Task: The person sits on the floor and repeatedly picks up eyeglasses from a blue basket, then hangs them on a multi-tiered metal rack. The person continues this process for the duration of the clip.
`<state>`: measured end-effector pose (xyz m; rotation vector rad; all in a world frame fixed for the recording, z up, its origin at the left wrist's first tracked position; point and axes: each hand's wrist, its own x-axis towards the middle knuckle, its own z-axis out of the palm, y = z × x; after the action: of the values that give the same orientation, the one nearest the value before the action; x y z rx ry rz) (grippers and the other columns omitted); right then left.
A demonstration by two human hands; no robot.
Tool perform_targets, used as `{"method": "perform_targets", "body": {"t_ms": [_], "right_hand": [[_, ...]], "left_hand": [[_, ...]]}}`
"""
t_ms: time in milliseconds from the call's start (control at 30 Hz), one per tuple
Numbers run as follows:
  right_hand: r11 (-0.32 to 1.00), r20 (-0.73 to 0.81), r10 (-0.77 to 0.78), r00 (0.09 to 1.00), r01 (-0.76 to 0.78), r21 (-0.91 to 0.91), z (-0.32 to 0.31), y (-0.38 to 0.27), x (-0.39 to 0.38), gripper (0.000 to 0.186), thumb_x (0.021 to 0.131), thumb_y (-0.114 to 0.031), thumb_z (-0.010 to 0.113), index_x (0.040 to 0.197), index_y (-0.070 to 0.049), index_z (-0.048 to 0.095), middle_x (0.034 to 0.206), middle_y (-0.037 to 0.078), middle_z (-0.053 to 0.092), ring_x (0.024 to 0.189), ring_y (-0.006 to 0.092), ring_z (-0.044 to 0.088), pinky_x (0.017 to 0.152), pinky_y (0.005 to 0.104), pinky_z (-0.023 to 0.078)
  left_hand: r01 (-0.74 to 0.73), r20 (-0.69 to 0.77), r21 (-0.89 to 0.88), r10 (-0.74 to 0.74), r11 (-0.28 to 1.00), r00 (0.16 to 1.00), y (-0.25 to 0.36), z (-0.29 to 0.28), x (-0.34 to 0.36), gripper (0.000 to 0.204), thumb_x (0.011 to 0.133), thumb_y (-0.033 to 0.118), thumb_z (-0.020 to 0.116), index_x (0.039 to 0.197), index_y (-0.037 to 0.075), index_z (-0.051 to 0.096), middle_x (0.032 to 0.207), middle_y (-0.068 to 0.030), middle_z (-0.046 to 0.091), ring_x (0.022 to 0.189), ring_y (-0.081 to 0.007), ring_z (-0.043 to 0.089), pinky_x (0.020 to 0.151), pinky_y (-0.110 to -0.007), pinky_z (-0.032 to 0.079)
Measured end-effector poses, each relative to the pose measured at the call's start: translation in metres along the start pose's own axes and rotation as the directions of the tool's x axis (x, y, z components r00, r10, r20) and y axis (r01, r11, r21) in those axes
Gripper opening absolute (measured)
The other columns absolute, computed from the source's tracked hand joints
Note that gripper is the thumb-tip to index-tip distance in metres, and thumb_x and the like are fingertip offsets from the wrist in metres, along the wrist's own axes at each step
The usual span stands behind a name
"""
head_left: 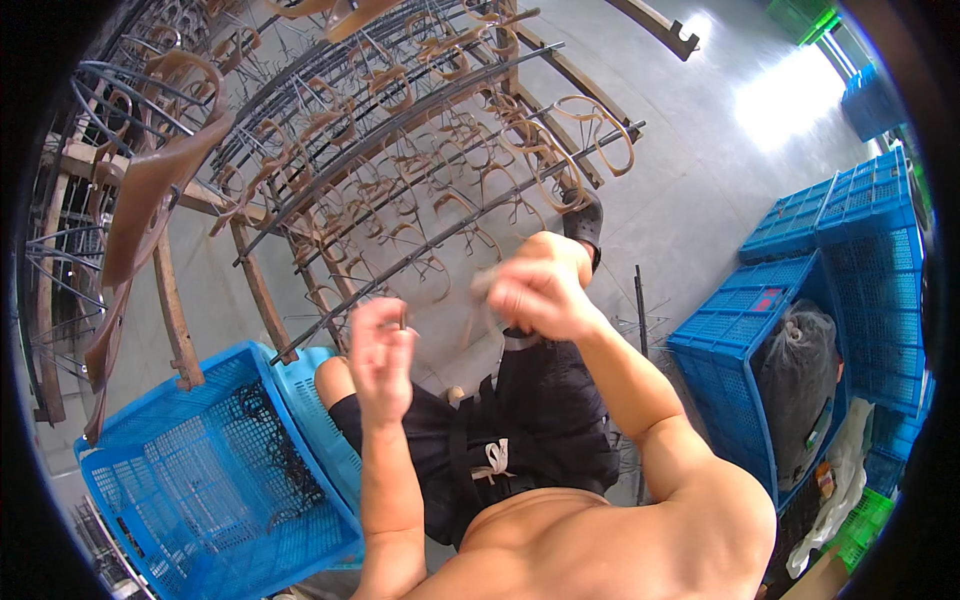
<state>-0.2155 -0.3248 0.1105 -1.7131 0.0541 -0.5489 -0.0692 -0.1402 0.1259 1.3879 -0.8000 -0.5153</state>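
Observation:
My left hand [380, 355] is raised in front of my lap with its fingers curled together. A small dark piece [403, 318] shows at its fingertips, too little of it to name. My right hand [540, 300] is up beside it, farther to the right, fingers bent and smeared by motion. Something pale brown and blurred [487, 284] is at its fingertips; its shape is unclear. The two hands are apart. Just beyond them, brown loop-shaped frames [497, 190] hang on the dark rods [430, 245] of a rack.
More rods of brown frames fill the far left, held by wooden rails [262, 290]. A blue crate [205, 480] with thin black pieces inside stands at my left. Stacked blue crates [745, 300], one holding a dark plastic bag [795, 390], stand at my right. Grey floor [680, 170] lies beyond.

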Motion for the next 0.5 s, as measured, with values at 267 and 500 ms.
{"method": "perform_targets", "body": {"t_ms": [267, 500], "right_hand": [[0.94, -0.823, 0.329, 0.463, -0.074, 0.334, 0.024, 0.077, 0.057, 0.021, 0.095, -0.018, 0.047, 0.105, -0.002, 0.055, 0.055, -0.004, 0.04, 0.039, 0.0059, 0.037, 0.035, 0.02, 0.029], [0.872, -0.765, 0.403, 0.502, 0.044, 0.488, 0.02, 0.073, 0.059, 0.023, 0.094, -0.018, 0.049, 0.106, -0.001, 0.056, 0.054, -0.002, 0.042, 0.038, 0.0059, 0.037, 0.032, 0.0214, 0.027]], "left_hand": [[0.344, -0.805, 0.357, 0.099, 0.869, 0.586, -0.057, -0.21, -0.067, 0.024, 0.09, 0.019, 0.052, 0.105, 0.001, 0.054, 0.102, -0.0077, 0.058, 0.092, -0.0164, 0.054, 0.077, -0.028, 0.044], [0.862, -0.862, 0.21, -0.329, 0.462, 0.386, -0.145, -0.368, -0.16, 0.028, 0.083, 0.02, 0.054, 0.097, -0.004, 0.058, 0.094, -0.0161, 0.062, 0.08, -0.0287, 0.059, 0.075, -0.036, 0.047]]}}
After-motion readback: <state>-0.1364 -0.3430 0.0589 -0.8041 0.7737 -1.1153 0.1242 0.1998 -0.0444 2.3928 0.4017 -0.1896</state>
